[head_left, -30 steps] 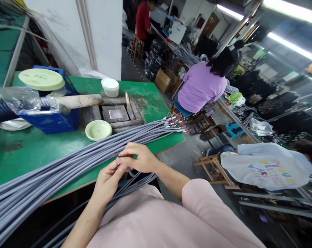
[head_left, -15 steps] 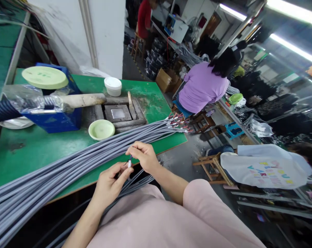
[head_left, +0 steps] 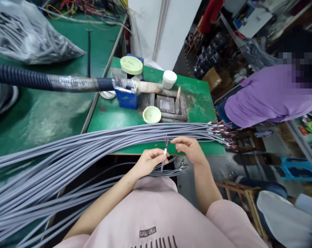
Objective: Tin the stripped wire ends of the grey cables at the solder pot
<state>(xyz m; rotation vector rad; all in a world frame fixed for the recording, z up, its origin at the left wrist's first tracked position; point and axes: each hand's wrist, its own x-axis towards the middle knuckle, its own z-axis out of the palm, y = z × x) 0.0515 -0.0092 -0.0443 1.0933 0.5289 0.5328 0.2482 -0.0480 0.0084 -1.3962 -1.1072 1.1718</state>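
Note:
My left hand (head_left: 152, 161) pinches a grey cable (head_left: 163, 165) just below its end, which carries a white sleeve (head_left: 165, 151). Thin coloured wires (head_left: 166, 140), red and purple among them, fan upward out of the sleeve. To their right is my right hand (head_left: 190, 148), fingers loosely curled and apart from the thumb, with nothing visible in it; its fingertips come close to the wires. Behind both hands a thick bundle of grey cables (head_left: 135, 132) lies along the green table (head_left: 111, 119), with stripped ends at the right. More grey cables hang over my lap.
A framed pot (head_left: 165, 104) is set into the table, with a pale green bowl (head_left: 152, 114) and a white tub (head_left: 169, 79) around it. A ribbed hose (head_left: 75, 83) reaches over a blue box (head_left: 127, 97). A seated person in purple (head_left: 264, 96) is at right.
My view has swung left, so the scene sits further right. My right hand has come away from the wires, which are now spread apart. My left hand keeps its pinch on the cable.

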